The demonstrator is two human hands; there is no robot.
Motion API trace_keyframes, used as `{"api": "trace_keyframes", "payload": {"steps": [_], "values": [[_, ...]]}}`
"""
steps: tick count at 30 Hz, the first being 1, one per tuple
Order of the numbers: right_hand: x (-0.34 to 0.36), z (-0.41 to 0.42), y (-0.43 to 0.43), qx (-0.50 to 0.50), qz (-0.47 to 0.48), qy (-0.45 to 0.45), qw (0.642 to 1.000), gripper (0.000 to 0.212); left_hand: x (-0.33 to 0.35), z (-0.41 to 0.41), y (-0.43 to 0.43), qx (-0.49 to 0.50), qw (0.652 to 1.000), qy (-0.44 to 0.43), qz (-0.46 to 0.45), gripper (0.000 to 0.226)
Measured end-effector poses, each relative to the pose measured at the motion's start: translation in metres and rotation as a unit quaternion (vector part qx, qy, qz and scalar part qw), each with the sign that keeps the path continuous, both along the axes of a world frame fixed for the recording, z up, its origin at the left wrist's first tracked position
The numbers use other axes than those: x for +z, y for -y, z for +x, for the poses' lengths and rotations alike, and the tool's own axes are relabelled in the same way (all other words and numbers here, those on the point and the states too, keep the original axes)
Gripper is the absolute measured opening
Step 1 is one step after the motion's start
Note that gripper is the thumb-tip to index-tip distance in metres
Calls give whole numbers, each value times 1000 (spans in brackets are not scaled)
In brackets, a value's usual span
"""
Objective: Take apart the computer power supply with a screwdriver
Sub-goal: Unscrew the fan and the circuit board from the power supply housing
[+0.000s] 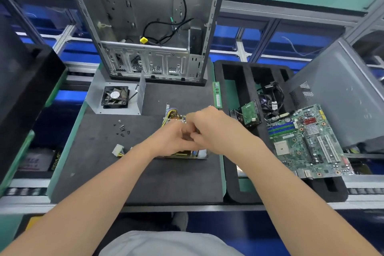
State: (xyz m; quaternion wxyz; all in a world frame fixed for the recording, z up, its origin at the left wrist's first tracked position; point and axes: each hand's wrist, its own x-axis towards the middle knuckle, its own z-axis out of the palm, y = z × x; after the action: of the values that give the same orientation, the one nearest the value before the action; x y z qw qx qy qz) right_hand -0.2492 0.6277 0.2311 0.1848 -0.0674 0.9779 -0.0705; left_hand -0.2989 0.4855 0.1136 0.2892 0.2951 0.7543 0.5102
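Observation:
The opened power supply [174, 116] lies in the middle of the dark mat, its yellow wires and circuit board showing at the far end and its metal base [193, 155] at the near end. My left hand [169, 140] and my right hand [209, 129] meet right above it, both with curled fingers, knuckles touching. Whatever they grip is hidden under them, and no screwdriver is visible. The removed cover with its black fan [115, 97] lies at the back left. Several loose black screws [122, 129] sit left of the supply, and a white cable connector [118, 150] lies nearer.
An empty computer case [145, 21] stands upright at the back of the mat. A black foam tray [234, 185] on the right holds a motherboard [305, 141], a hard drive [250, 114] and cables. A RAM stick [217, 94] lies beside it, with a grey side panel [340, 97] at the far right.

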Motion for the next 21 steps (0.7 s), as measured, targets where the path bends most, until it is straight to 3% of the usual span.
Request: {"api": "trace_keyframes", "payload": {"steps": [3,9,12,14,17,19,21], "values": [[3,-1,-6,57,15,9,998,19,3,1,0,3,1000,-1,-6,20],[5,-2,-10,125,5,21,992,27,3,3,2,-2,999,-31,12,37],[6,-4,-12,133,16,21,991,22,2,2,1,4,999,-41,8,19],[2,0,-7,101,34,-38,994,21,2,2,0,4,998,-58,12,21],[-5,4,2,-28,103,-115,988,41,8,4,0,-20,998,-50,34,9],[-10,4,5,-89,87,-97,987,40,12,5,0,-22,998,-42,40,17],[-12,1,3,-90,55,-67,992,31,10,4,0,-17,998,-47,43,23]]}}
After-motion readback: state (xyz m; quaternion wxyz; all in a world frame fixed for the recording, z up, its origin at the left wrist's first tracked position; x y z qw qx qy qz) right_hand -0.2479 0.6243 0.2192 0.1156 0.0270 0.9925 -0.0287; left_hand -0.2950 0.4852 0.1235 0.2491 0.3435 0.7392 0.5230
